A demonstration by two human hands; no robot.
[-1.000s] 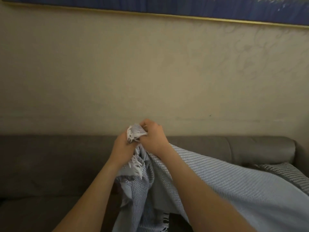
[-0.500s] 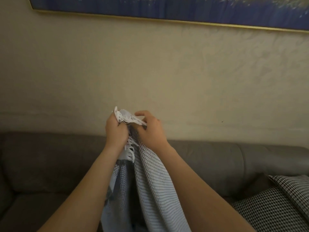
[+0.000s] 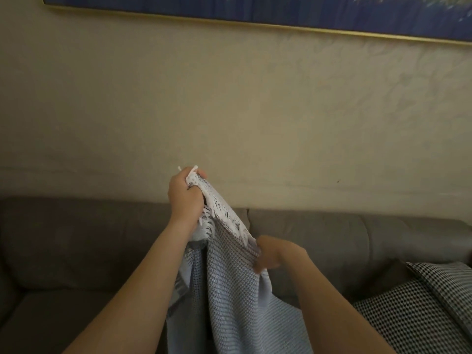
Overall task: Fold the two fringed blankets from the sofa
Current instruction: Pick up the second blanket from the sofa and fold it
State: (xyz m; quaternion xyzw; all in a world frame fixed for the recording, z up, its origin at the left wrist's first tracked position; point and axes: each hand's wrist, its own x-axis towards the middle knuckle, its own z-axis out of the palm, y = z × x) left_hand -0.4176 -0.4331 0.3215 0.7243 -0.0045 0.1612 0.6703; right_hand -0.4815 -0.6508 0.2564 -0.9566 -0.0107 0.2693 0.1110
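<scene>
Sliding down-right from the left hand (image 3: 184, 194), the right hand (image 3: 277, 255) pinches the blanket (image 3: 237, 297) edge at centre frame; the left clenches the corner. Keeping the fringe taut should find the next corner.

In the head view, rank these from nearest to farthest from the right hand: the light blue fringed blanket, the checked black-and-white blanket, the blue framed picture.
1. Light blue fringed blanket: the right hand grips its edge.
2. Checked black-and-white blanket: on the sofa, lower right.
3. Blue framed picture: high on the wall, top of frame.
</scene>
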